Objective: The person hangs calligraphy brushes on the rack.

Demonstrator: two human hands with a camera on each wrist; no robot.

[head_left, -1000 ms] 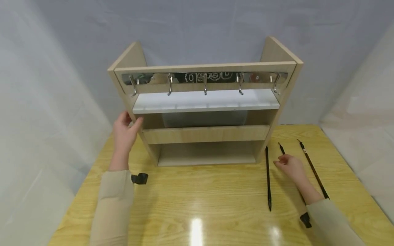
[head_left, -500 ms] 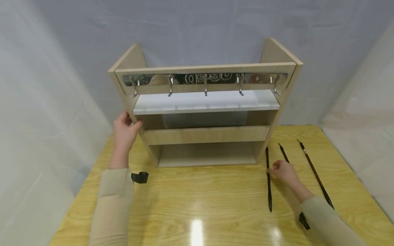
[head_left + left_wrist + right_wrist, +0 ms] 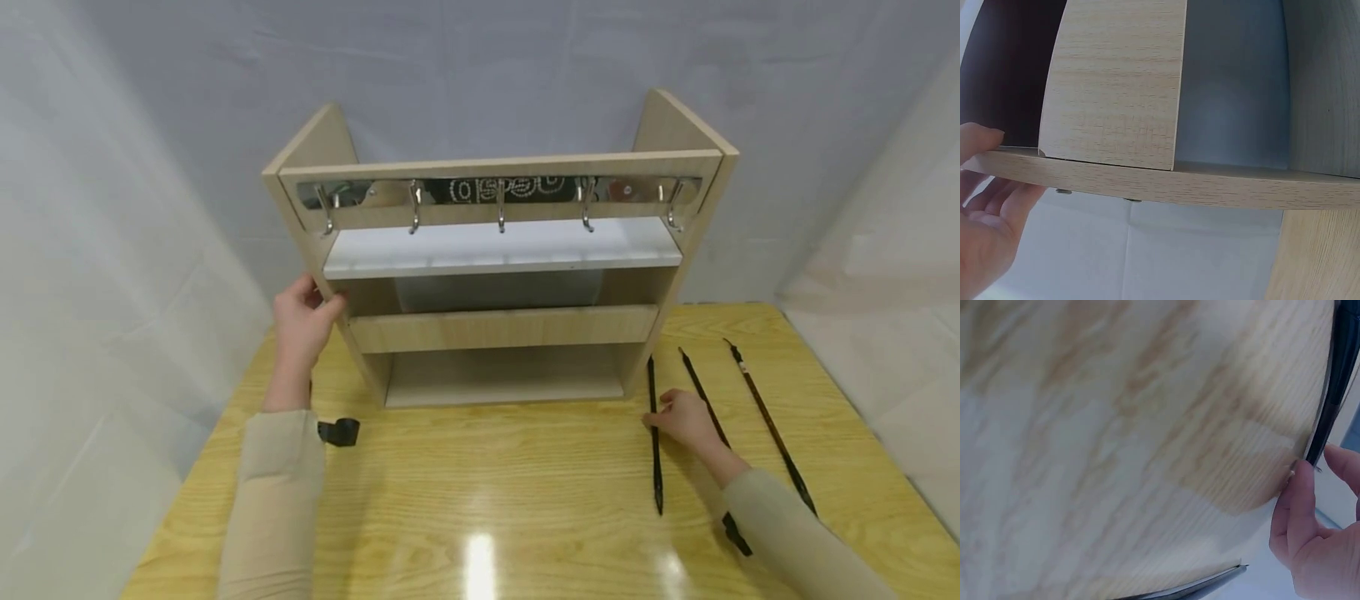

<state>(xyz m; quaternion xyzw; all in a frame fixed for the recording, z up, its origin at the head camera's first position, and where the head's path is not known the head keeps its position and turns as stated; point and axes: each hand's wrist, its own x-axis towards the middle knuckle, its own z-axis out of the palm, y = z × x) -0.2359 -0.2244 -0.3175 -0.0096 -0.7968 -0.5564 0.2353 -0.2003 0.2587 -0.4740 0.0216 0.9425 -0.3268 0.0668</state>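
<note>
One black brush (image 3: 657, 475) on the table (image 3: 487, 475), just right of the hooked rack (image 3: 502, 330), long axis running nearly straight away from the body, with a second brush (image 3: 703, 396) and a third brush (image 3: 772, 427) farther right. Pinched on its farther half by the right hand (image 3: 688, 422), clearly the nearer, thumb and fingertips to either side, firmness of grip not verifiable. Well apart to the left, hold of the left hand (image 3: 300, 330) around the rack's left upright (image 3: 1210, 189), fingers outside.
</note>
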